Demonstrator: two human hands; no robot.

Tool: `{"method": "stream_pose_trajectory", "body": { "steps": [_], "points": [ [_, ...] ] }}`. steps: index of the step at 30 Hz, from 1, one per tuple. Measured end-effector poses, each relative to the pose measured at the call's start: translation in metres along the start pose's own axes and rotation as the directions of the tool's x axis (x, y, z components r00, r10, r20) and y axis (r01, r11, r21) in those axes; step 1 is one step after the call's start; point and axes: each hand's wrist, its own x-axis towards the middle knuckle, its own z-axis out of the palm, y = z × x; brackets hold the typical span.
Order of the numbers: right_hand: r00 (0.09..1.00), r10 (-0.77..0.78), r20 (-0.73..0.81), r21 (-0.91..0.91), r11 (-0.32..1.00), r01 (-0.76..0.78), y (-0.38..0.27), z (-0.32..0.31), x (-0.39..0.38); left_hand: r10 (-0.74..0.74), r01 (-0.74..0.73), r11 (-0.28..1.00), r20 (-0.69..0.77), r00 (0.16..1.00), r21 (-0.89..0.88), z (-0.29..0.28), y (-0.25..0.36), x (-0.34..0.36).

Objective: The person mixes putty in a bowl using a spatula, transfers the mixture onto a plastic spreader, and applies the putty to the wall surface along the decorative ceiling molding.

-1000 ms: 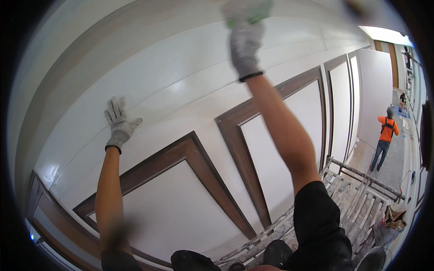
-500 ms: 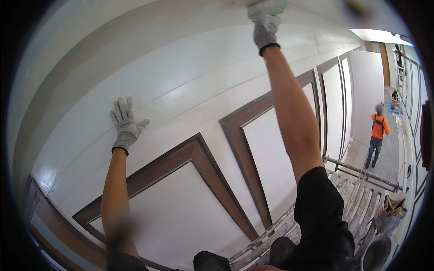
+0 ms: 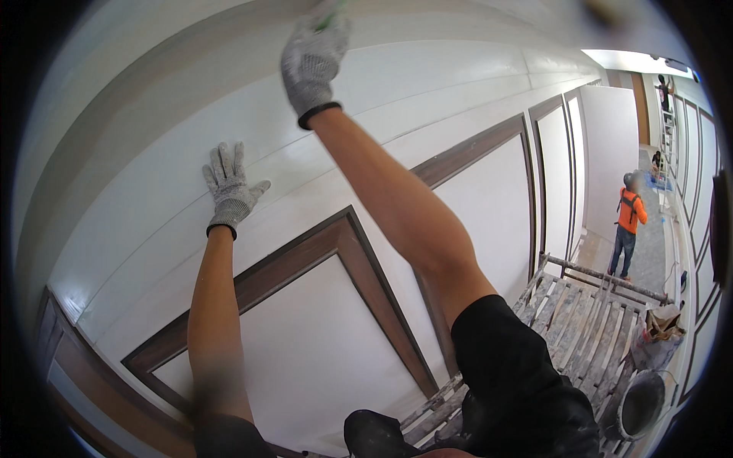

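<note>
White, smooth wall (image 3: 153, 198) fills most of the view, its faintly glossy surface crossed by long thin joint lines and rising to a broad curved band of duller grey-beige. Set into it are large panels edged with bevelled brown mouldings that look like wood: a near frame (image 3: 294, 262) with sharp mitred corners, and a second frame (image 3: 473, 150) to its right. On the near right, a slatted platform (image 3: 573, 320), its narrow bars crusted with pale spatter, ends at a stained tubular rail (image 3: 611, 276). Far right, a co-worker (image 3: 629, 214) in an orange top with dark straps stands on the grey floor. Near right sit a round grey bucket (image 3: 613, 416) and a crumpled bag (image 3: 655, 347). Both hands wear grey knitted gloves with black cuffs. The left hand (image 3: 229, 183) lies against the wall, fingers spread wide, grasping nothing. The right hand (image 3: 314, 65), higher up, is bent around a green object (image 3: 327, 19) at the top edge, mostly hidden and too blurred to identify.
</note>
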Motion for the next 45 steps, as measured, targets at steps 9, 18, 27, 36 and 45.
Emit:
{"method": "stream_pose_trajectory", "body": {
  "steps": [9,18,27,36,45],
  "points": [
    [0.877,0.192,0.441,0.484,0.772,-0.412,0.010,-0.108,-0.021,-0.005,0.005,1.000,0.002,1.000,0.027,0.006,-0.020,-0.018],
    [0.887,-0.399,0.233,-0.524,0.717,0.460,0.248,-0.153,0.218,-0.020,0.019,1.000,0.009,1.000,0.021,-0.004,-0.004,-0.013],
    [0.999,0.016,0.044,0.114,0.993,-0.021,0.209,-0.085,0.157,-0.010,0.010,1.000,0.035,0.999,0.006,-0.006,0.002,-0.012],
    [0.869,0.227,0.439,0.312,0.869,-0.384,0.003,-0.051,-0.012,0.024,-0.024,0.999,0.000,1.000,-0.029,-0.001,-0.016,-0.019],
    [0.765,0.218,0.606,0.416,0.733,-0.538,-0.090,-0.069,-0.097,0.075,-0.075,0.992,-0.005,0.997,-0.100,-0.016,-0.026,-0.026]
  ]
}}
